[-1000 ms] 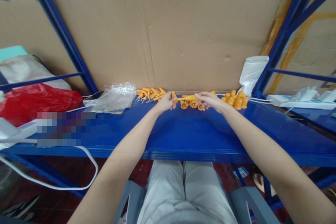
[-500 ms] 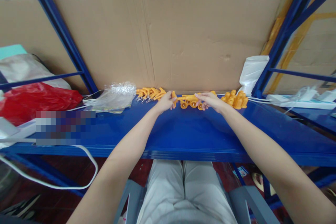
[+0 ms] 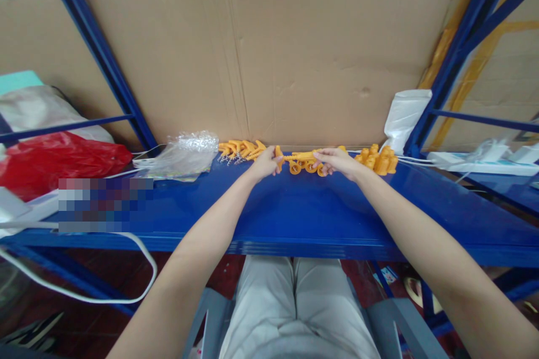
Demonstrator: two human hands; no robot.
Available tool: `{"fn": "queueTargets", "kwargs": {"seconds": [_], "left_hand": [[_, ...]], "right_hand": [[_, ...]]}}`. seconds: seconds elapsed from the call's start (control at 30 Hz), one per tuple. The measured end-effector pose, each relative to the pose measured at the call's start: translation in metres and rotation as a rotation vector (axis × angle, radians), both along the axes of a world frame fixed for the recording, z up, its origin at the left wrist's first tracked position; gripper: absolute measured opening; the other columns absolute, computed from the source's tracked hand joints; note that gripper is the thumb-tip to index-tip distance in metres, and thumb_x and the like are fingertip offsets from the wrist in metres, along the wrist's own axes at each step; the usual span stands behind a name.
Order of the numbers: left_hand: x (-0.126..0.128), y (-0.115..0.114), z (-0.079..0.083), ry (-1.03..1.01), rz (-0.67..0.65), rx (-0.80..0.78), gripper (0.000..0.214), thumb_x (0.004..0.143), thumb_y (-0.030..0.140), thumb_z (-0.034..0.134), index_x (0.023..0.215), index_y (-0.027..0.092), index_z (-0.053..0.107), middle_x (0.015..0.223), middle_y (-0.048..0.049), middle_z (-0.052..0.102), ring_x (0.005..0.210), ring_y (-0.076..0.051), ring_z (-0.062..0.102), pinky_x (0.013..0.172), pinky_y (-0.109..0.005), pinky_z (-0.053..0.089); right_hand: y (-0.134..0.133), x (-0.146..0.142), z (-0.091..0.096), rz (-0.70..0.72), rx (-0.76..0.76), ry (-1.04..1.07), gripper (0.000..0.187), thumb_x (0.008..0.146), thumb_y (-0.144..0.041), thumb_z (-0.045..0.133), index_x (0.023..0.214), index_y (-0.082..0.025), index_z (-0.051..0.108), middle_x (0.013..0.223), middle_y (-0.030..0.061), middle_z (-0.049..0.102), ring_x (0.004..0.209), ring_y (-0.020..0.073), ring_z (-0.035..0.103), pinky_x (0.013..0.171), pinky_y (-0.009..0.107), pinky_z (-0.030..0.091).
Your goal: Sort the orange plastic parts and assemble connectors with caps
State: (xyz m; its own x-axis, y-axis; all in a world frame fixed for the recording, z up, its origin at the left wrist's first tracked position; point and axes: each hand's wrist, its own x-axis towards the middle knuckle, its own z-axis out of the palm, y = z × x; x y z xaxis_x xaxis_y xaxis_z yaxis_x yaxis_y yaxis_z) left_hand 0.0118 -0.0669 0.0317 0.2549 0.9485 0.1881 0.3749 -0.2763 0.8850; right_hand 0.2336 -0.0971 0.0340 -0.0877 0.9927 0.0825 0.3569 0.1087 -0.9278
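My left hand (image 3: 265,163) is closed on a small orange plastic piece (image 3: 278,152) near the back of the blue shelf. My right hand (image 3: 337,161) pinches an orange rod-like piece (image 3: 306,155). A thin orange section spans the gap between the hands; whether the two pieces are joined there I cannot tell. Just below the rod lie several round orange cup-shaped parts (image 3: 295,168) with something shiny in their middles. Left of my left hand lies a row of curved orange pieces (image 3: 239,148) with small metal chains. Upright orange pieces (image 3: 381,161) cluster beyond my right wrist.
Clear plastic bags (image 3: 181,158) and a red plastic bag (image 3: 67,160) lie to the left. A cardboard sheet (image 3: 315,56) closes off the back of the blue shelf (image 3: 303,213). A white bag (image 3: 406,115) and a power strip (image 3: 475,162) are at the right, between blue posts.
The thin orange section between my hands shows more plainly now. Both hands have otherwise stayed almost in place.
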Motion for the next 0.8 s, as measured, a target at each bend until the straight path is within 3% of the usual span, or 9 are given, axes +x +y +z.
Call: {"fn": "queueTargets", "kwargs": {"seconds": [0.1, 0.23, 0.37, 0.6, 0.8], "left_hand": [[-0.001, 0.002, -0.001, 0.010, -0.006, 0.007, 0.025, 0.096, 0.001, 0.047, 0.079, 0.019, 0.043, 0.051, 0.0086, 0.051, 0.039, -0.005, 0.049, 0.043, -0.017, 0.036], [-0.002, 0.006, -0.004, 0.013, 0.001, 0.012, 0.025, 0.096, 0.002, 0.047, 0.079, 0.019, 0.043, 0.050, 0.0078, 0.052, 0.039, -0.005, 0.049, 0.043, -0.017, 0.036], [-0.003, 0.008, -0.005, 0.023, 0.006, 0.011, 0.024, 0.096, 0.002, 0.047, 0.079, 0.018, 0.044, 0.050, 0.0075, 0.052, 0.039, -0.006, 0.049, 0.043, -0.018, 0.036], [-0.003, 0.009, -0.005, 0.028, -0.009, -0.001, 0.023, 0.096, 0.003, 0.048, 0.079, 0.018, 0.044, 0.051, 0.0077, 0.052, 0.039, -0.005, 0.049, 0.044, -0.017, 0.037], [-0.005, 0.012, -0.007, 0.026, -0.015, -0.004, 0.021, 0.096, 0.006, 0.051, 0.081, 0.018, 0.044, 0.052, 0.0069, 0.053, 0.040, -0.005, 0.050, 0.044, -0.017, 0.037]], "right_hand": [[-0.001, -0.001, 0.001, -0.021, -0.013, 0.002, 0.026, 0.099, -0.038, 0.056, 0.099, -0.015, 0.067, 0.083, 0.0074, 0.076, 0.044, 0.0066, 0.055, 0.039, 0.018, 0.036], [0.001, 0.000, 0.004, -0.104, -0.041, 0.056, 0.037, 0.102, -0.045, 0.046, 0.112, -0.014, 0.063, 0.077, 0.0072, 0.075, 0.041, 0.0088, 0.053, 0.037, 0.019, 0.034], [0.003, 0.002, 0.006, -0.178, -0.029, 0.068, 0.036, 0.104, -0.041, 0.043, 0.115, -0.013, 0.063, 0.074, 0.0066, 0.073, 0.039, 0.0091, 0.050, 0.037, 0.021, 0.033], [-0.001, 0.002, 0.003, -0.069, -0.004, 0.019, 0.035, 0.097, -0.037, 0.058, 0.124, -0.016, 0.061, 0.090, 0.0078, 0.075, 0.046, 0.0080, 0.055, 0.040, 0.019, 0.034], [0.001, 0.003, -0.001, -0.021, 0.001, -0.032, 0.038, 0.092, -0.030, 0.065, 0.127, -0.017, 0.061, 0.100, 0.0099, 0.075, 0.056, 0.0096, 0.062, 0.043, 0.018, 0.043]]}}
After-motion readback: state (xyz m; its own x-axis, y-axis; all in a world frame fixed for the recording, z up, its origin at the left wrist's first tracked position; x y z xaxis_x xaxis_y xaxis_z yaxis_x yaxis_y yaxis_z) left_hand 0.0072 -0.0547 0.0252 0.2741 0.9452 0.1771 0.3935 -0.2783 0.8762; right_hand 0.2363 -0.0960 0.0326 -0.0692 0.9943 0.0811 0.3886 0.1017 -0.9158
